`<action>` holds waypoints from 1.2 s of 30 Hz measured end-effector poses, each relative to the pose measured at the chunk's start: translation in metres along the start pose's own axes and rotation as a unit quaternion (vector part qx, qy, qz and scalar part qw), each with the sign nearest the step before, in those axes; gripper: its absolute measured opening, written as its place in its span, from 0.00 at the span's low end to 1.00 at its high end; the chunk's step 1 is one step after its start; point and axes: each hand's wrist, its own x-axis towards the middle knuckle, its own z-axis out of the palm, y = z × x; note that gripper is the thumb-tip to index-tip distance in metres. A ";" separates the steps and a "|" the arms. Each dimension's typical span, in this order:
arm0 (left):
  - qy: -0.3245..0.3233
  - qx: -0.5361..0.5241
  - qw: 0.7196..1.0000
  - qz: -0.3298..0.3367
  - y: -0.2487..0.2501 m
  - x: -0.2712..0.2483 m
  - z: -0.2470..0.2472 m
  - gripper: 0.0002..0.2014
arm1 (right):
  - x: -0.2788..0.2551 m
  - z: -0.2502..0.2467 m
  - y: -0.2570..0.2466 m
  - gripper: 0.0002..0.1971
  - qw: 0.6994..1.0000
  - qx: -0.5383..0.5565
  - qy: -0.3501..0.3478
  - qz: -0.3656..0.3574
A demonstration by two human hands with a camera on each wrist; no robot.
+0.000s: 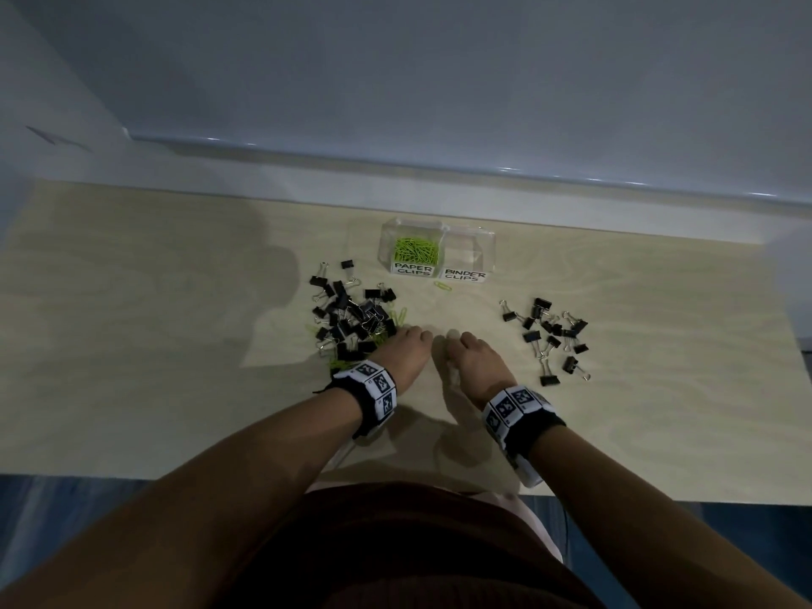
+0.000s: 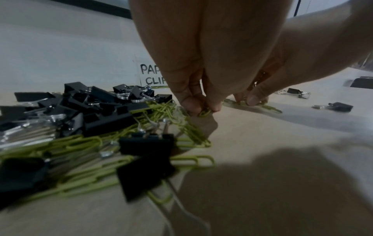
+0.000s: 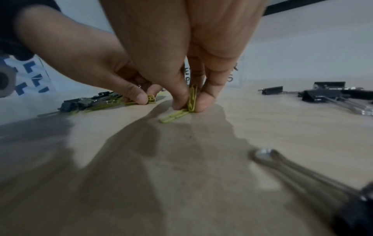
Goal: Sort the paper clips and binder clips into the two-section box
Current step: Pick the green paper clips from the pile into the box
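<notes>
On the left of the table (image 1: 132, 345), a mixed heap (image 1: 351, 318) of black binder clips and green paper clips. Next to it, the left hand (image 1: 402, 351), fingertips pinching a green paper clip (image 2: 204, 112) off the table. Just beside, the right hand (image 1: 472, 360), pinching green paper clips (image 3: 191, 99) upright. Behind both, the clear box (image 1: 437, 252), green clips in its left part. On the right, a loose bunch of black binder clips (image 1: 549, 336).

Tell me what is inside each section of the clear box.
The clear box has green paper clips heaped in its left section, labelled PAPER CLIPS. The right section, labelled BINDER CLIPS, shows nothing inside. The labels cover the lowest front part of both sections.
</notes>
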 end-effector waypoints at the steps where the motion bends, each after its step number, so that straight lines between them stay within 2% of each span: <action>1: 0.001 -0.011 1.000 -0.001 -0.002 0.000 -0.002 0.18 | 0.002 -0.002 0.001 0.18 1.000 0.005 -0.002 0.001; 4: 0.018 -0.051 0.998 -0.015 -0.012 0.006 -0.011 0.16 | 0.015 -0.012 0.008 0.12 0.998 0.058 0.006 0.034; 6: 0.031 -0.099 0.994 -0.028 -0.020 0.011 -0.021 0.11 | 0.028 -0.021 0.012 0.09 0.989 0.126 0.030 0.073; 9: 0.095 -0.206 0.972 -0.058 -0.033 0.018 -0.043 0.06 | 0.047 -0.047 0.006 0.07 0.959 0.252 0.078 0.102; 11: 0.156 -0.256 0.951 -0.080 -0.040 0.025 -0.062 0.05 | 0.065 -0.071 -0.002 0.06 0.943 0.298 0.108 0.100; 16: 0.218 -0.302 0.923 -0.097 -0.058 0.046 -0.102 0.06 | 0.112 -0.110 -0.019 0.07 0.944 0.267 0.175 0.080; 20: 0.216 -0.300 0.924 -0.099 -0.070 0.039 -0.105 0.11 | 0.124 -0.113 -0.024 0.11 0.963 0.207 0.152 0.084; 24: 0.171 -0.237 0.954 -0.066 -0.086 -0.009 -0.076 0.07 | 0.095 -0.086 -0.035 0.10 0.984 0.108 0.140 -0.028; 27: 0.090 -0.197 0.975 -0.048 -0.099 -0.052 -0.042 0.03 | 0.065 -0.055 -0.047 0.09 0.987 0.110 0.052 -0.105; 30: 0.023 -0.167 0.985 -0.043 -0.109 -0.079 -0.013 0.07 | 0.039 -0.023 -0.065 0.10 0.977 0.052 -0.048 -0.201; 33: 0.029 -0.184 0.982 -0.032 -0.110 -0.089 0.008 0.09 | 0.025 0.004 -0.086 0.09 0.964 0.045 -0.067 -0.255; 36: 0.062 -0.199 0.977 -0.046 -0.104 -0.093 0.019 0.11 | 0.022 0.022 -0.096 0.10 0.963 0.046 -0.048 -0.261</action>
